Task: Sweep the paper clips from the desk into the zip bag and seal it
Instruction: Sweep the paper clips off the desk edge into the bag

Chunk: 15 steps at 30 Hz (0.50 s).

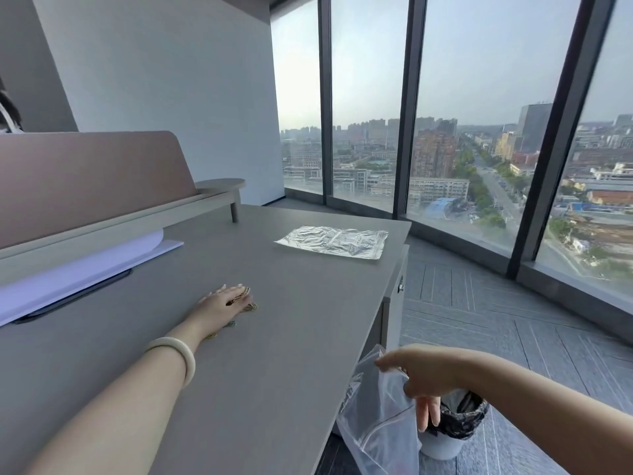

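Observation:
My left hand [221,306] lies flat on the grey desk [291,337], palm down, fingers over a small heap of gold and green paper clips [249,306]. A few clips show by the wrist. My right hand [419,377] holds a clear zip bag [376,430] just past the desk's right edge, below the desktop. The bag hangs down and its mouth faces the desk edge. A second clear zip bag [334,241] lies flat at the far right of the desk.
A white bin with a black liner [455,426] stands on the floor under my right hand. A raised shelf with a brown divider [85,186] runs along the desk's left. White paper [78,269] lies beneath it. Tall windows fill the right side.

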Available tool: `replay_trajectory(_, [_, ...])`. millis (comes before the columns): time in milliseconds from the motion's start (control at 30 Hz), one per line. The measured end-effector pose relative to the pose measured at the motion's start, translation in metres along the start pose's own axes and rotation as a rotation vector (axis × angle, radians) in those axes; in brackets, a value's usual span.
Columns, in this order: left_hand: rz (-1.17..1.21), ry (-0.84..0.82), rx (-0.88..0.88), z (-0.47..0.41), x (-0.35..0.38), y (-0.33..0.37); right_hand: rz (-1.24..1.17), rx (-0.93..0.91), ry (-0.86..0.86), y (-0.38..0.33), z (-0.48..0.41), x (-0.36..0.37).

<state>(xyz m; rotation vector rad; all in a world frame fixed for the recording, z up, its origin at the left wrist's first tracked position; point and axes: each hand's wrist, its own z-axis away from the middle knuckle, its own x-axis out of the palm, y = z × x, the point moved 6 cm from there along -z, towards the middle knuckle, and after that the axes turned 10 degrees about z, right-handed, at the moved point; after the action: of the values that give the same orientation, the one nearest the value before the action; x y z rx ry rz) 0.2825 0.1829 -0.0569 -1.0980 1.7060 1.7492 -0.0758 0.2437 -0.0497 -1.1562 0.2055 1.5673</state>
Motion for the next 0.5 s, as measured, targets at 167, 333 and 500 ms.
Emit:
replay_trajectory(167, [0.120, -0.141, 0.157, 0.017, 0.024, 0.030, 0.035, 0.011, 0.018, 0.000, 0.000, 0.001])
replay_trajectory(333, [0.165, -0.236, 0.280, 0.050, 0.043, 0.060, 0.053, -0.001, 0.003, -0.003, 0.003, 0.005])
replay_trajectory(500, [0.192, -0.245, 0.338, 0.081, 0.047, 0.082, 0.014, -0.002, -0.011, 0.000, 0.004, 0.008])
